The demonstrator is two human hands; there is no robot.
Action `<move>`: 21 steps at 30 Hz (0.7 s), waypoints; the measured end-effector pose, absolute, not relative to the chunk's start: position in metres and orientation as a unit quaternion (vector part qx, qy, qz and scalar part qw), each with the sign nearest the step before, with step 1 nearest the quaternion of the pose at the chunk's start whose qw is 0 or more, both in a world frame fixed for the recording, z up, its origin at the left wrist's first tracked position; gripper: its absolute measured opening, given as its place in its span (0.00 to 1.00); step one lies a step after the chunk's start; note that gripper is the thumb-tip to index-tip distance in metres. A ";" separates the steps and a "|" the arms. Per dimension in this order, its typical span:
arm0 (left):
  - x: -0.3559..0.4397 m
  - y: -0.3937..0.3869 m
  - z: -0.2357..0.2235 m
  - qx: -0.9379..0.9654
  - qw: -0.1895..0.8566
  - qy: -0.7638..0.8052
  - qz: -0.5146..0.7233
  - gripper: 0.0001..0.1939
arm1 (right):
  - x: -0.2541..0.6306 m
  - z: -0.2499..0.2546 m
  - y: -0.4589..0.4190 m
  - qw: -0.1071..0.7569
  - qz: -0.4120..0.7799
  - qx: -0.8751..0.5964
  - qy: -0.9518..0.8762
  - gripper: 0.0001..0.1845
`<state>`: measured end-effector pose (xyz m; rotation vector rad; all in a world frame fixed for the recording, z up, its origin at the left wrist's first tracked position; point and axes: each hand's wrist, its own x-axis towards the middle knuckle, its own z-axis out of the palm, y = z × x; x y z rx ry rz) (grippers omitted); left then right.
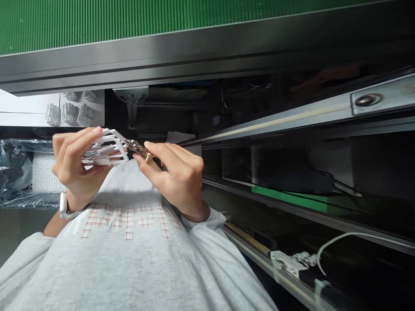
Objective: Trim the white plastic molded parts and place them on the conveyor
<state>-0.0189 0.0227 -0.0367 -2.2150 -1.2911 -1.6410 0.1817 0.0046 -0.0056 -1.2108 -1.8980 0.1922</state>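
Note:
In my left hand (76,157) is a stack of white plastic frames with thin bars (112,149), which look like moulded sprues. The fingers lie over the top and the thumb is partly hidden beneath. My right hand (177,168) is closed around a small pair of metal nippers (138,147), its jaws pointing left. The nippers' tip meets the right end of the white frames. Whether the jaws have closed on the plastic I cannot tell. Both hands are raised in front of the grey shirt.
Above runs a green ribbed conveyor belt (129,19) with a metal side rail (162,52). Several bundles of white parts (68,112) rest on a white surface at left. Below them, a plastic-lined container (16,172) holds white sheets of parts (47,170). Metal bars (292,119) cross the right side.

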 end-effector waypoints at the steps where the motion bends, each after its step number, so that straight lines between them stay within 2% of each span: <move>1: -0.019 0.023 -0.037 -0.727 0.049 -0.423 -0.539 0.36 | 0.182 -0.006 0.004 0.431 0.084 -0.483 -0.758 0.06; 5: -0.020 0.023 -0.037 -0.715 0.039 -0.438 -0.543 0.35 | 0.182 -0.004 0.002 0.461 0.155 -0.488 -0.725 0.04; 9: -0.020 0.021 -0.038 -0.699 0.006 -0.459 -0.549 0.35 | 0.183 -0.003 0.003 0.492 0.203 -0.493 -0.688 0.07; 13: -0.017 0.020 -0.036 -0.683 -0.042 -0.466 -0.561 0.35 | 0.182 -0.007 0.009 0.468 0.301 -0.481 -0.677 0.10; 15: -0.015 0.019 -0.033 -0.675 -0.124 -0.447 -0.573 0.36 | 0.180 -0.011 0.013 0.467 0.336 -0.471 -0.669 0.12; 18: -0.013 0.018 -0.029 -0.644 -0.304 -0.405 -0.573 0.34 | 0.174 -0.015 0.018 0.477 0.359 -0.466 -0.654 0.12; 21: -0.014 0.016 -0.028 -0.600 -0.449 -0.370 -0.550 0.32 | 0.164 -0.018 0.020 0.477 0.365 -0.483 -0.637 0.17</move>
